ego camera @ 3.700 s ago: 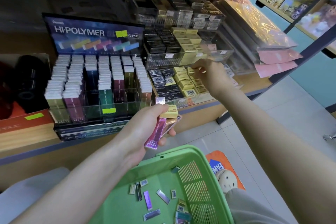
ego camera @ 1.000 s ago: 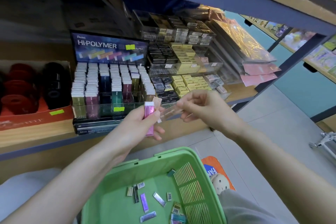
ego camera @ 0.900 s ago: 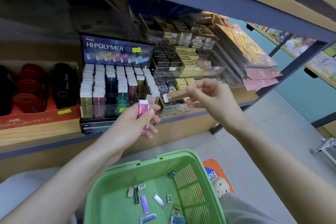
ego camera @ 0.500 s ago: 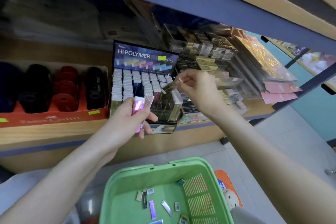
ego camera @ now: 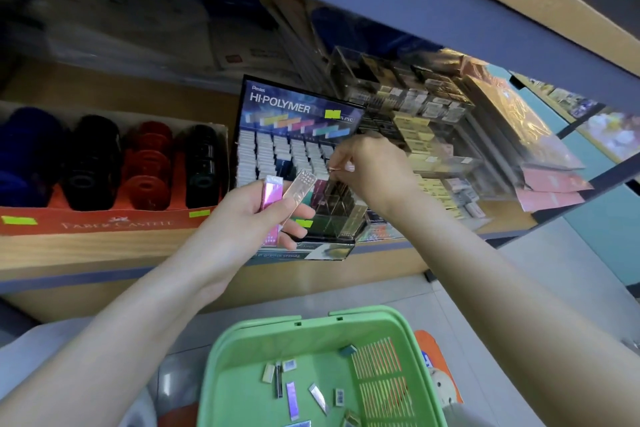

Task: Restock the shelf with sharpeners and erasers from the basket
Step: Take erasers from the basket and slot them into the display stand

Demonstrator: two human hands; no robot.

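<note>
We hold two slim erasers in our left hand (ego camera: pixel 258 215): a pink eraser (ego camera: pixel 269 191) and a pale one (ego camera: pixel 300 186), both upright and side by side, our fingers closed round their lower halves. At two o'clock from them our right hand (ego camera: pixel 372 166) pinches a third eraser (ego camera: pixel 341 168) between thumb and forefinger, over the right-hand rows of the display box (ego camera: pixel 298 135), whose header reads HI-POLYMER. We cannot tell whether that eraser already touches a slot. The box holds rows of white-topped erasers at the back and clear partitions at the front, and it stands on the shelf (ego camera: pixel 104 253).

At nine o'clock from the box sits a red carton (ego camera: pixel 86 224) of blue, black and red sharpeners (ego camera: pixel 149 163). At three o'clock, clear trays (ego camera: pixel 433 135) carry yellow and dark small packs, with gold and pink flat packets (ego camera: pixel 540 163) beyond them.

At six o'clock, below our arms, is the green basket (ego camera: pixel 249 350), with a few loose erasers and small pieces (ego camera: pixel 291 395) scattered on its bottom.
</note>
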